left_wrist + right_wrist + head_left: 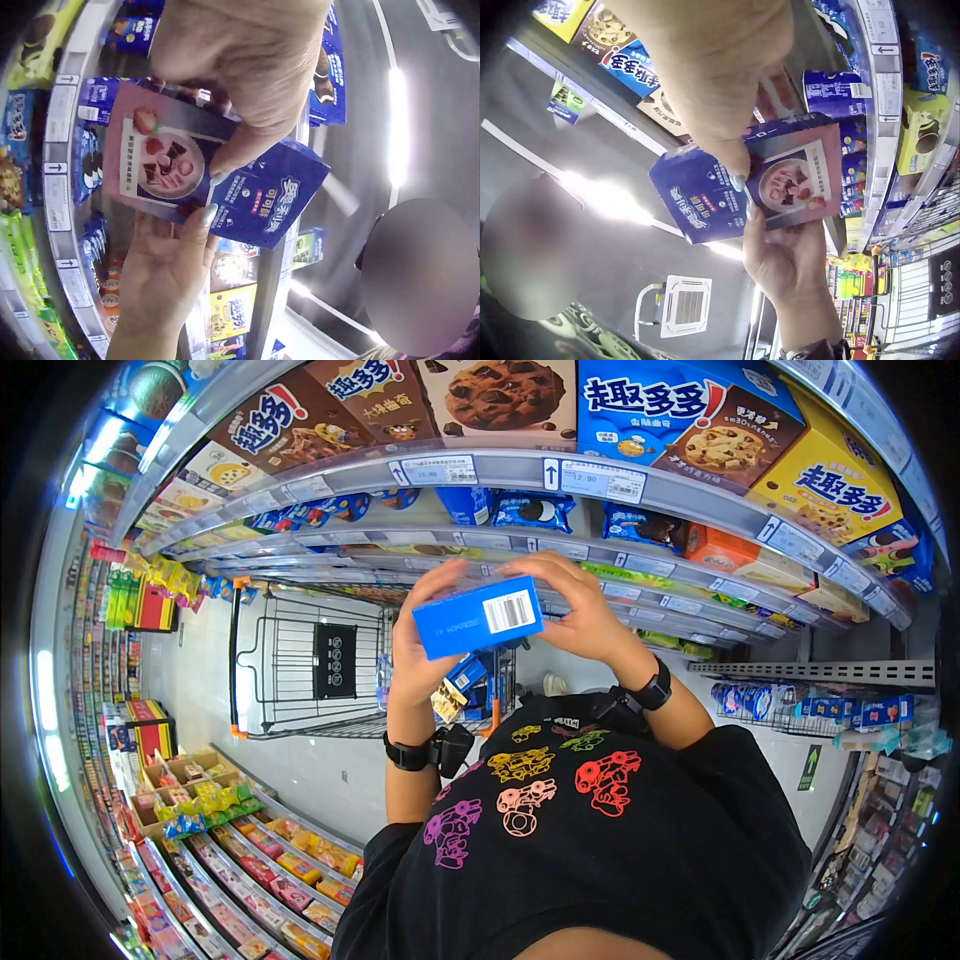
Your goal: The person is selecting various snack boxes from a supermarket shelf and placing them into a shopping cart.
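Note:
Both hands hold a blue snack box (478,617) in front of the chest, above the shopping cart. My left hand (408,645) grips its left end and my right hand (578,605) its right end. In the head view a narrow side with a white barcode label faces up. The left wrist view shows a wide face of the box (259,191), with pink strawberry artwork and white lettering; both thumbs press on this face, their tips close together. The same printed face of the box (697,195) appears in the right wrist view. The fingers behind the box are mostly hidden.
A black wire shopping cart (290,645) stands at the left, with blue packs (467,673) and a gold pack (448,702) in its near end. Shelves of cookie boxes (690,420) with a price-tag rail (600,480) curve ahead. Lower snack displays (270,860) line the left.

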`<state>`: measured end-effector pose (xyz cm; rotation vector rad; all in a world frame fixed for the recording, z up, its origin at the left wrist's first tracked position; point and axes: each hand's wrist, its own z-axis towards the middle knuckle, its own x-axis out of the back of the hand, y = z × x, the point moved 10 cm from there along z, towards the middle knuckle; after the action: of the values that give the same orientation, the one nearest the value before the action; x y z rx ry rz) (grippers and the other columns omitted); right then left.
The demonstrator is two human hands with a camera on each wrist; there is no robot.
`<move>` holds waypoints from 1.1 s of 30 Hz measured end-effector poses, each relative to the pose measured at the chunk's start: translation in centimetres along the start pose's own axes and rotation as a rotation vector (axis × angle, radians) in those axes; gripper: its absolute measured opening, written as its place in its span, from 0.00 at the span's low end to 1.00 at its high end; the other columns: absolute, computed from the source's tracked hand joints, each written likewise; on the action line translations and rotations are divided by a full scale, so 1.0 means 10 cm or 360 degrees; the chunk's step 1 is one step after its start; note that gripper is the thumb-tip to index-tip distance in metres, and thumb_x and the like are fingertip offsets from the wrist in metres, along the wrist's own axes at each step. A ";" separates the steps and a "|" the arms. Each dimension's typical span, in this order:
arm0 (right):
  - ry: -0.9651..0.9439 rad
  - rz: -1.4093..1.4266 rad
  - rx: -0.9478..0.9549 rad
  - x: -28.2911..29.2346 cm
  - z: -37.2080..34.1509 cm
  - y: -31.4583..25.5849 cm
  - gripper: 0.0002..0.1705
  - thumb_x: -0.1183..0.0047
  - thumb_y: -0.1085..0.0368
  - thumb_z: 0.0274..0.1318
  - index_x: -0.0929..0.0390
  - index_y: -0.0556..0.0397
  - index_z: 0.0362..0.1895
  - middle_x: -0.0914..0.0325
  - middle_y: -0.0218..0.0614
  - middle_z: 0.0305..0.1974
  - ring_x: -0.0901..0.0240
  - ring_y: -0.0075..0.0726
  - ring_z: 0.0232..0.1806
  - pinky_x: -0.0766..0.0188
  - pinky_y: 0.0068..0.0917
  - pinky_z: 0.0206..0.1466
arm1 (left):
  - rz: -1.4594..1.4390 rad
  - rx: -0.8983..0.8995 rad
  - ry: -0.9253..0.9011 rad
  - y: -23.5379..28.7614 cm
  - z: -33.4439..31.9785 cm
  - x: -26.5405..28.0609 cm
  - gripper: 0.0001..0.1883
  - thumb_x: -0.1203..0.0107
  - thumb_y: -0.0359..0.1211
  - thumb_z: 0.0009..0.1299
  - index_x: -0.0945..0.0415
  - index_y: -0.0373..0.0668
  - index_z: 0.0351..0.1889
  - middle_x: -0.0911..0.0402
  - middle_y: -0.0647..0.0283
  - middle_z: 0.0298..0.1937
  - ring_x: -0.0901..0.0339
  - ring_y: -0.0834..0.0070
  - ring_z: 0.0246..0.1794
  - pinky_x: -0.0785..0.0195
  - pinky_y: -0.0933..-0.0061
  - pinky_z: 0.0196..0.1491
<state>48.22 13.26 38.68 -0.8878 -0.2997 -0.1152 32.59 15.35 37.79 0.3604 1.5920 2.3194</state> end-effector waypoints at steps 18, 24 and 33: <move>0.0172 -0.0199 0.0122 -0.26 -0.07 -0.01 0.36 0.35 0.67 0.36 0.33 0.55 0.55 0.29 0.45 0.54 0.33 0.52 0.56 0.41 0.45 0.62 | -0.0030 0.0120 0.0315 -0.27 0.05 0.19 0.57 0.27 0.25 0.39 0.55 0.39 0.67 0.36 0.56 0.59 0.33 0.69 0.56 0.33 0.67 0.55; 0.0040 0.0008 0.0051 -0.16 0.10 -0.08 0.45 0.33 0.56 0.35 0.37 0.52 0.61 0.40 0.45 0.63 0.45 0.51 0.65 0.49 0.44 0.66 | 0.0088 0.0137 -0.0072 -0.01 0.00 0.11 0.56 0.25 0.31 0.38 0.49 0.38 0.67 0.37 0.55 0.63 0.37 0.67 0.63 0.43 0.67 0.63; -0.0314 0.0066 0.0080 -0.34 0.14 -0.09 0.48 0.29 0.48 0.26 0.31 0.41 0.60 0.44 0.42 0.65 0.52 0.53 0.67 0.53 0.47 0.67 | 0.0193 0.0394 -0.0722 -0.21 -0.15 -0.12 0.54 0.25 0.39 0.37 0.42 0.38 0.65 0.36 0.54 0.64 0.37 0.65 0.63 0.46 0.67 0.64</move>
<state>44.52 13.65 39.14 -0.8563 -0.4657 0.0187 33.32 14.27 35.28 0.9863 1.6500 1.9297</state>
